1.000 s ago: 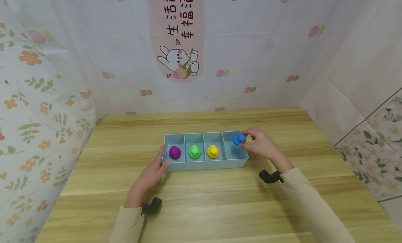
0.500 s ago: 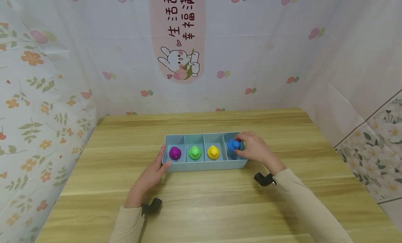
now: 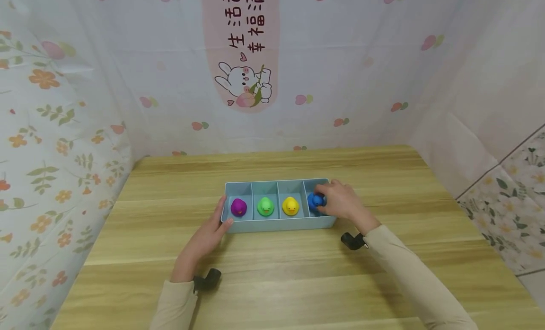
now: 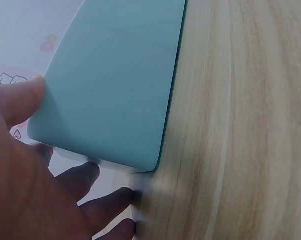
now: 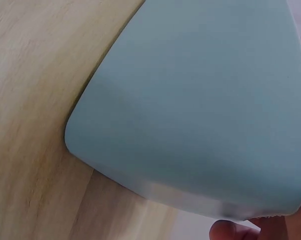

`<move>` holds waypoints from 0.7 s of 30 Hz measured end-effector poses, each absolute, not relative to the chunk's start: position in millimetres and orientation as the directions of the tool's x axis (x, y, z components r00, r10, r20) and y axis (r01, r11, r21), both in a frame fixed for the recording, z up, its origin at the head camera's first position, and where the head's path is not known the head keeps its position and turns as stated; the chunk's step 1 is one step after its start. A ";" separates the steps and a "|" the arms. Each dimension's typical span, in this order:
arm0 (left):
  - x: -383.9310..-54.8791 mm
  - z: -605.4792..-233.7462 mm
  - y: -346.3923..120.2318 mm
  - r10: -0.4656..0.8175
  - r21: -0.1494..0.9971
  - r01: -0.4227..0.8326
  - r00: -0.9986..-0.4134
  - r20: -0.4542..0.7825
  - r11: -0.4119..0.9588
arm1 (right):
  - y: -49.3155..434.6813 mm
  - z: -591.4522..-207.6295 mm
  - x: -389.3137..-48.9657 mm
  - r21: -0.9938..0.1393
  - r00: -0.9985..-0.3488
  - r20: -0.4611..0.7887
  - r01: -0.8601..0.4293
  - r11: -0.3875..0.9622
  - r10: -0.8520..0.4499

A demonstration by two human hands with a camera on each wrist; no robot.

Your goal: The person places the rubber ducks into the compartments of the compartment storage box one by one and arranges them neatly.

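Note:
A pale blue tray [image 3: 276, 225] with a row of compartments sits lengthwise on the table. My left hand [image 3: 205, 235] rests on its left end, thumb at the front corner and fingers along the side. In the left wrist view, those fingers [image 4: 110, 202] are spread beside the end wall. My right hand [image 3: 342, 200] pinches a blue rubber duck [image 3: 315, 200] low inside the rightmost compartment; part of the duck is hidden by the hand. The other compartments hold a purple duck [image 3: 239, 207], a green duck [image 3: 266, 206] and a yellow duck [image 3: 291, 206].
The wood-grain table [image 3: 272, 282] extends around the tray on all sides. Behind it hangs a printed curtain [image 3: 340, 74], with a floral one [image 3: 64, 145] along the left. Black wrist mounts [image 3: 208, 279] are strapped to both wrists.
The right hand has moved left and down into the rightmost compartment, carrying the blue duck from near the rim to low inside. The left hand has stayed at the tray's left end.

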State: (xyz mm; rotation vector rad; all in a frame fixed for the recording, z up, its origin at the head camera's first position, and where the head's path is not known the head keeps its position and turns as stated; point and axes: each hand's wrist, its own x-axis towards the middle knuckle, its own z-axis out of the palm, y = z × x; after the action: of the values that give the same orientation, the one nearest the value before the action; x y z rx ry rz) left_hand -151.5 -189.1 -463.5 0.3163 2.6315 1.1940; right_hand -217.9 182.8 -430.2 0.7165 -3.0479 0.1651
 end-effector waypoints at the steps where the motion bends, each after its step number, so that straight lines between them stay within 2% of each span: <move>1: -151.2 -463.4 -189.1 0.288 0.758 0.096 -0.950 -0.124 0.645 | 182.4 -430.3 -217.8 -0.098 -0.897 0.021 -0.441 0.892 -0.442; 21: -150.8 -466.0 -193.6 0.305 0.764 0.110 -0.945 -0.117 0.635 | 172.7 -431.4 -217.5 -0.055 -0.897 -0.104 -0.426 0.903 -0.430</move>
State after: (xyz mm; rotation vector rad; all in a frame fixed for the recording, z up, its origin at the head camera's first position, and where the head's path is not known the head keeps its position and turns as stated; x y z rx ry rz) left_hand -150.8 -193.6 -466.0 0.3387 2.6220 1.2018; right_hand -217.5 172.7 -431.4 0.7162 -3.1752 0.0505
